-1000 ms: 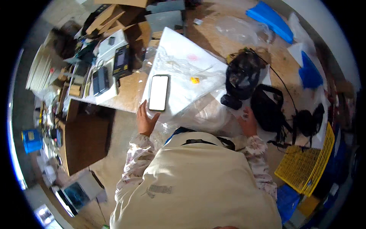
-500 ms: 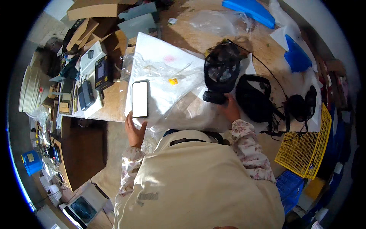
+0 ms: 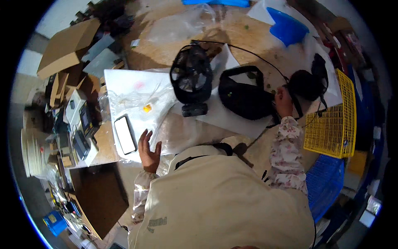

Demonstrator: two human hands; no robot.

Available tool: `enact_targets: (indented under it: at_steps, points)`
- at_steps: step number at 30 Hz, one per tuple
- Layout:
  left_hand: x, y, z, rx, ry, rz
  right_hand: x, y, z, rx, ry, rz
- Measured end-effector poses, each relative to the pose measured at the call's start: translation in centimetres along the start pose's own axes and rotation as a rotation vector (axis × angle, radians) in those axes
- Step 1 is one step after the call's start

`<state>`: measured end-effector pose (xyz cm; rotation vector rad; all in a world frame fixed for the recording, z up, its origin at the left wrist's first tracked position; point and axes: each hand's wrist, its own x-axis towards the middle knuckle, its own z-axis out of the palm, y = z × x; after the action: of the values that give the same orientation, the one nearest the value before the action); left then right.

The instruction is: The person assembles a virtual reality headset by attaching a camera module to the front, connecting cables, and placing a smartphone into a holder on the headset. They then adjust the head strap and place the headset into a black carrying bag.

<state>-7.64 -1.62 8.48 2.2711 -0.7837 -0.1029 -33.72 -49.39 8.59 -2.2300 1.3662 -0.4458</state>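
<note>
Lying flat on the white sheet (image 3: 124,83), a smartphone (image 3: 125,135) with a blank white screen is seen just to the left of the left hand (image 3: 149,151). The left hand is raised slightly beside it with the fingers spread apart, and nothing is gripped; whether the fingertips touch the clear plastic bag (image 3: 166,120) beneath them cannot be told. The phone's long axis runs away from the person, tilted a little toward the left at its far end, and its screen faces up. A small yellow object (image 3: 147,108) is seen inside the plastic wrap, farther out from the hand.

Toward the middle, a black mesh-fronted mask (image 3: 191,79) is set on the sheet, with a black pouch (image 3: 244,97) just to its right. The right hand (image 3: 284,101) is placed at the pouch's right edge, next to a black rounded item (image 3: 306,85); its fingers are mostly hidden, so it cannot be told whether they are closed on anything.

The work surface is a worn wooden table (image 3: 248,33), crowded with items. Cardboard boxes (image 3: 68,45) and small devices are piled at the left, a blue plastic tray (image 3: 286,29) lies at the far side, and a yellow wire basket (image 3: 331,120) stands at the right.
</note>
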Motion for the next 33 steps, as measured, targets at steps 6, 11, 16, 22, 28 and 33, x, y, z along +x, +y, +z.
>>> enact_targets:
  at_steps: [6, 11, 16, 22, 28, 33]
  points:
    - [5.5, 8.4, 5.6, -0.118, -0.261, 0.460, -1.3, 6.6, 1.6, 0.059, -0.215, 0.079]
    - [9.0, 16.5, 11.8, -0.151, -0.453, 0.739, -0.3, 9.8, 4.4, 0.189, -0.238, 0.048]
    - [10.3, 21.6, 19.1, -0.119, -0.499, 0.909, -0.4, 6.4, 2.3, -0.062, -0.275, -0.055]
    - [10.2, 25.8, 26.5, -0.114, -0.462, 0.971, -1.3, 6.1, 1.4, -0.140, -0.176, -0.256]
    - [8.6, 24.1, 28.1, -0.043, -0.480, 0.956, 0.1, 7.0, 2.2, -0.103, -0.228, -0.313]
    - [8.5, 24.4, 28.5, -0.090, -0.519, 0.907, 0.1, 6.7, 1.0, -0.029, -0.193, -0.325]
